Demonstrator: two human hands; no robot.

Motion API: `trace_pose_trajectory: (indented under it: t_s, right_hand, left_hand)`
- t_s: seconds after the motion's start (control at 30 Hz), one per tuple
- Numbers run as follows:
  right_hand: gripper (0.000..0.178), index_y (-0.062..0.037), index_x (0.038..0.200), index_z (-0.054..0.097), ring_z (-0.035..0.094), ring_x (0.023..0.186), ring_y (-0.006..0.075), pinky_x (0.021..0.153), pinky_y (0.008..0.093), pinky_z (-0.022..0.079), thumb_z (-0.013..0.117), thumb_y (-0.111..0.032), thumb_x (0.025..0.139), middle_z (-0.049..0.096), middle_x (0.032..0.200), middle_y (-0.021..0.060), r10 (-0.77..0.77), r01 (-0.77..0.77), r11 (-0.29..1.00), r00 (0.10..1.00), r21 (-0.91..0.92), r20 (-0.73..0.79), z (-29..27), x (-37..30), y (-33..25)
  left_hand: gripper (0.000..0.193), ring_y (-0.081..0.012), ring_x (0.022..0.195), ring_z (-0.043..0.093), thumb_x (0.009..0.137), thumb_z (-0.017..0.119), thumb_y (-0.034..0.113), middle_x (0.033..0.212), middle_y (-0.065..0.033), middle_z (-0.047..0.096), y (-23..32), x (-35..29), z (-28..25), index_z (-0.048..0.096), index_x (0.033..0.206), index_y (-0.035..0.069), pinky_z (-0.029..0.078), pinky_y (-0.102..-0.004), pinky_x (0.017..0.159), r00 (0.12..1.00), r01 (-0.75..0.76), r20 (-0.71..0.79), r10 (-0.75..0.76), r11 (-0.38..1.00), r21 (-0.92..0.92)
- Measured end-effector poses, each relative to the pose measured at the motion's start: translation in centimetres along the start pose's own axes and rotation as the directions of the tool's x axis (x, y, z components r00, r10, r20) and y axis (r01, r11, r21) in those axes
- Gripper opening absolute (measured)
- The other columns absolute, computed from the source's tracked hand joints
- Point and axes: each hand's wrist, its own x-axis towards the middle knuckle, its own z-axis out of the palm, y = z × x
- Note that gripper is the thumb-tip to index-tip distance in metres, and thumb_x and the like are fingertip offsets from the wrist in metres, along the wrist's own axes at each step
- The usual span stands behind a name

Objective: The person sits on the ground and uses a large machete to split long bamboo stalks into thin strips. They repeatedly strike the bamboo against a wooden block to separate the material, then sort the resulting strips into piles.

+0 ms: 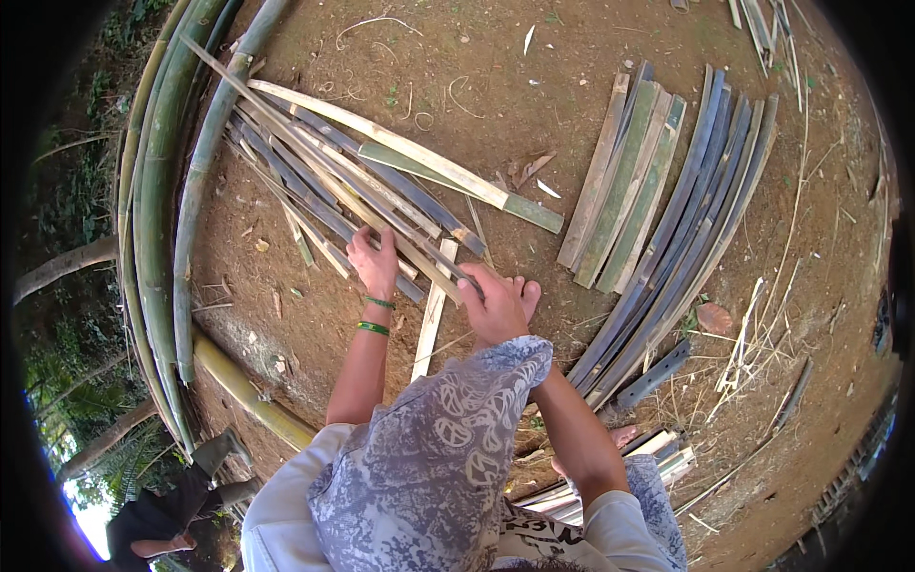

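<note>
My left hand (374, 259) is closed around split bamboo strips (424, 259) that slant from the far left down toward me. Their near ends are in my right hand (494, 301), its fingers wrapped round them. The far end of the longest strip reaches over the green poles. Beneath and beside these strips lies a loose pile of dark and pale bamboo strips (305, 205). A pale strip (338, 119) with a green end crosses its far side, and another pale strip (434, 319) lies on the ground between my forearms. Which strips each hand grips exactly is partly hidden.
Long green bamboo poles (157, 210) curve along the left, with a yellowish pole (248, 389) nearer me. Flat green-and-brown slats (620, 181) and dark strips (691, 224) lie in rows at right. Another person (172, 515) is at lower left. Shavings litter the dirt.
</note>
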Motion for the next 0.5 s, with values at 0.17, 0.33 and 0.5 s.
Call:
trace_pose_trajectory:
  t_s: [0.17,0.33,0.5]
  right_hand:
    - [0.022,-0.0015,0.111,0.065,0.066,0.083,0.0376,0.077,0.0422,0.049,0.062,-0.018,0.097,0.071,0.096,0.0162,0.050,-0.087,0.987,0.964,-0.134,-0.262,-2.9,-1.9,0.0]
    - [0.022,-0.0009,0.113,0.062,0.062,0.063,0.0276,0.061,0.0390,0.049,0.060,-0.019,0.100,0.067,0.079,0.0156,0.329,-0.359,0.928,0.677,0.094,-0.658,-4.7,-9.3,3.3]
    - [0.025,0.0024,0.110,0.058,0.050,0.064,0.0136,0.059,0.0325,0.043,0.054,-0.021,0.104,0.054,0.070,0.0073,0.325,-0.523,0.846,0.355,0.101,-0.877,-5.8,-17.6,5.2]
  left_hand:
    - [0.063,-0.0392,0.113,0.050,0.086,0.073,0.046,0.114,-0.0227,0.059,-0.5,0.4,1.5,0.060,0.118,-0.006,0.040,-0.0493,0.100,0.983,-0.180,0.060,0.172,0.962,0.203]
    - [0.067,-0.0405,0.116,0.048,0.086,0.073,0.048,0.121,-0.0199,0.057,-1.3,0.2,2.4,0.053,0.125,-0.001,0.039,-0.0521,0.100,0.993,-0.114,0.055,0.105,0.968,0.222]
    - [0.079,-0.0446,0.122,0.045,0.084,0.073,0.052,0.127,-0.0266,0.052,1.6,-1.7,2.8,0.046,0.141,0.004,0.035,-0.0520,0.104,0.997,0.066,-0.045,-0.057,0.965,0.253]
